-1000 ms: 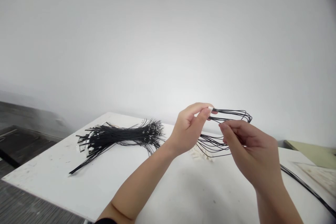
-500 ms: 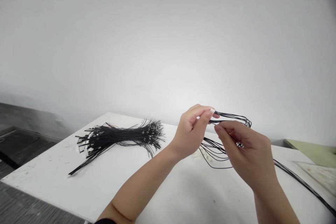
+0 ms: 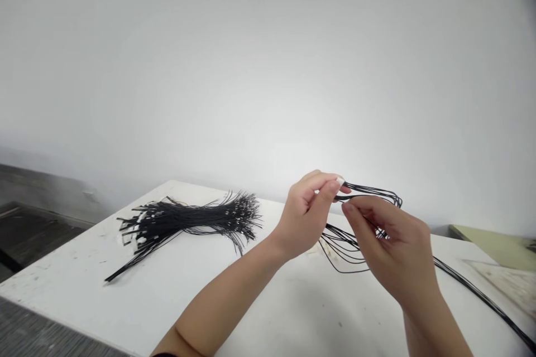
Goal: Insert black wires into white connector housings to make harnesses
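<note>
My left hand (image 3: 312, 209) pinches a small white connector (image 3: 340, 181) between thumb and fingertips. Thin black wires (image 3: 371, 188) run out of the connector to the right and bend back toward my right hand (image 3: 391, 240). That hand is closed, thumb against forefinger, on a black wire close to the connector; the wire's tip is too small to make out. More loose black wires (image 3: 341, 245) hang below and behind both hands. A long strand of black wires (image 3: 481, 293) trails from beneath my right wrist to the lower right.
On the white table (image 3: 138, 309), left of my arms, lies a large bundle of black wires (image 3: 196, 217) with white connectors (image 3: 134, 240) at its left end. A greenish board (image 3: 494, 245) rests at the far right. A pale wall (image 3: 268, 67) rises behind the table.
Both hands keep nearly the same grip and place. The view has shifted slightly, so the table and bundle sit a little further left.
</note>
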A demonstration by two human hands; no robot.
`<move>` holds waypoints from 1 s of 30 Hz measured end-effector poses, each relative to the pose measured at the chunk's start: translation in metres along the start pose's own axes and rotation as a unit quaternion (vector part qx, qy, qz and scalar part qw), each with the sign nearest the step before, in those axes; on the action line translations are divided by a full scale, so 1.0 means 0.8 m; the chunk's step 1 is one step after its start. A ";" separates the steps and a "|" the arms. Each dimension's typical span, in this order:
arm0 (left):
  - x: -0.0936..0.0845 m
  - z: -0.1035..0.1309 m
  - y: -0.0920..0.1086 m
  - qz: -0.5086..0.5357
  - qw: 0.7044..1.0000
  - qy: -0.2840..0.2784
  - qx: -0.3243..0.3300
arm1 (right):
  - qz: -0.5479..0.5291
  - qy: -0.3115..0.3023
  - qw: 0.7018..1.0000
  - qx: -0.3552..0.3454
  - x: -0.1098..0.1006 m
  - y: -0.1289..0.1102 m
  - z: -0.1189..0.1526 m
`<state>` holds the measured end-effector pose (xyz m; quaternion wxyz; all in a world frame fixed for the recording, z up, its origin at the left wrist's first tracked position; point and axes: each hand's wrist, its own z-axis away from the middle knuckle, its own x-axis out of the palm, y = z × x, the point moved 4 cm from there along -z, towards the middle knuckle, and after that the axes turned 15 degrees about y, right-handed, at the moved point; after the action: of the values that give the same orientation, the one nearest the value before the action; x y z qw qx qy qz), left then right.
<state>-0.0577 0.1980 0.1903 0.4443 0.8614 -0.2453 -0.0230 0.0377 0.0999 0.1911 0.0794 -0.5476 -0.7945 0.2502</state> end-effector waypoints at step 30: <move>-0.013 -0.015 -0.019 0.025 0.980 -0.001 -0.199 | 0.192 0.052 0.969 -0.147 -0.020 0.014 -0.015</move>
<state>-0.0577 0.2192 0.1837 0.6069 0.7491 -0.2582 -0.0613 0.0577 0.0922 0.1988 -0.0100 -0.7078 -0.6975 0.1119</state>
